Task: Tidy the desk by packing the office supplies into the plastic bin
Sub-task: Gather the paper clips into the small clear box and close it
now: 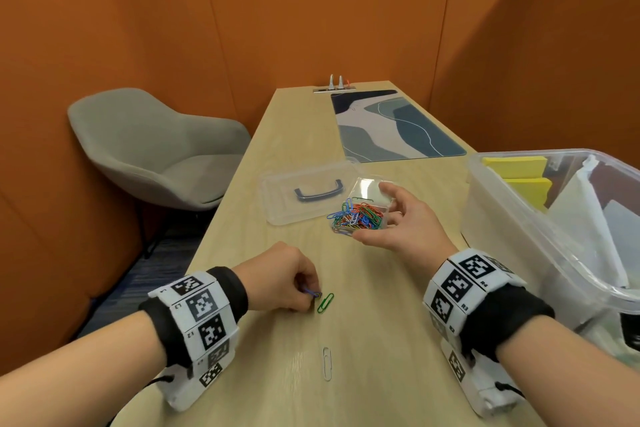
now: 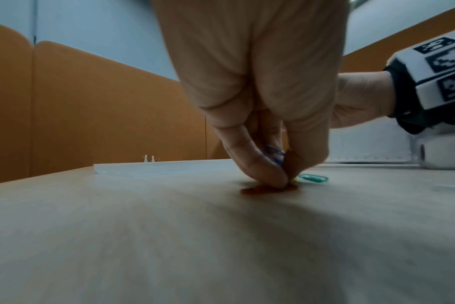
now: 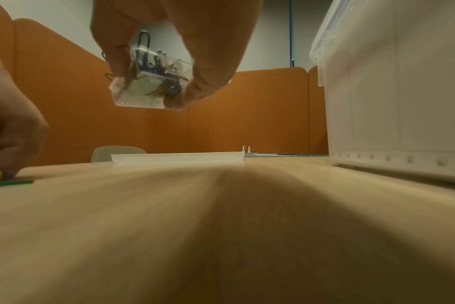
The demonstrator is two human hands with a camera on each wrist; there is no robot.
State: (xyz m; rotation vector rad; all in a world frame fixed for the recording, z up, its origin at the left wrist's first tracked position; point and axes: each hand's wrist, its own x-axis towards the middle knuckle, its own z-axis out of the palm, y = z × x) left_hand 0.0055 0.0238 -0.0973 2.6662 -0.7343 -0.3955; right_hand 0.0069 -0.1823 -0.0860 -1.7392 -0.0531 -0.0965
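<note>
My left hand (image 1: 300, 288) rests its fingertips on the wooden desk (image 1: 374, 340) and pinches a blue paper clip (image 2: 274, 153). A green paper clip (image 1: 325, 302) lies just right of those fingers, also seen as the green clip (image 2: 313, 178). A white paper clip (image 1: 327, 363) lies nearer to me. My right hand (image 1: 394, 218) holds a small clear box (image 3: 146, 90) above the desk, open and full of coloured paper clips (image 1: 356, 218). The large clear plastic bin (image 1: 512, 204) stands at the right with yellow pads (image 1: 516, 170) inside.
The bin's clear lid (image 1: 304, 194) with a dark handle lies flat behind the clip box. A patterned desk mat (image 1: 391, 125) lies farther back. A grey chair (image 1: 152, 146) stands left of the desk. Orange partition walls enclose the space.
</note>
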